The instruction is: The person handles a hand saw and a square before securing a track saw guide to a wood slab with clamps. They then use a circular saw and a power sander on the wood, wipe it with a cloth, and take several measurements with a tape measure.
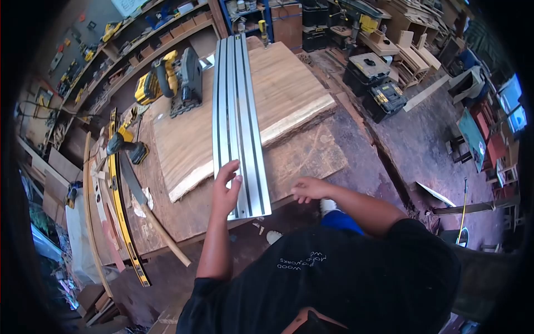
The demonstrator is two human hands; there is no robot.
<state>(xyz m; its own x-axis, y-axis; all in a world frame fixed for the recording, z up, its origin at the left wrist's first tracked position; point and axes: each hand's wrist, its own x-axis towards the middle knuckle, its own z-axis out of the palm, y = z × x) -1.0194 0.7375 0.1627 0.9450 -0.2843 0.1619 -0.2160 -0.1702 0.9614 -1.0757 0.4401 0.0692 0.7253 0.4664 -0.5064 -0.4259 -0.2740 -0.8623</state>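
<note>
A long silver track-saw guide rail [255, 161] lies lengthwise over a wooden slab [289, 78] with a rough bark edge, its near end reaching past that slab. My left hand [225, 192] is at the rail's left edge near this end, thumb and index finger apart over the metal. To the right of the rail, my right hand [310, 189] has its fingers curled in, with nothing visible in them. A yellow and black cordless track saw [175, 80] stands on the slab, left of the rail.
Left on the workbench [183, 214] are a cordless drill [128, 146], a handsaw [133, 186] and a yellow spirit level [118, 206]. Black toolboxes [384, 100] sit on the floor at right. Shelves [150, 50] with tools line the back left.
</note>
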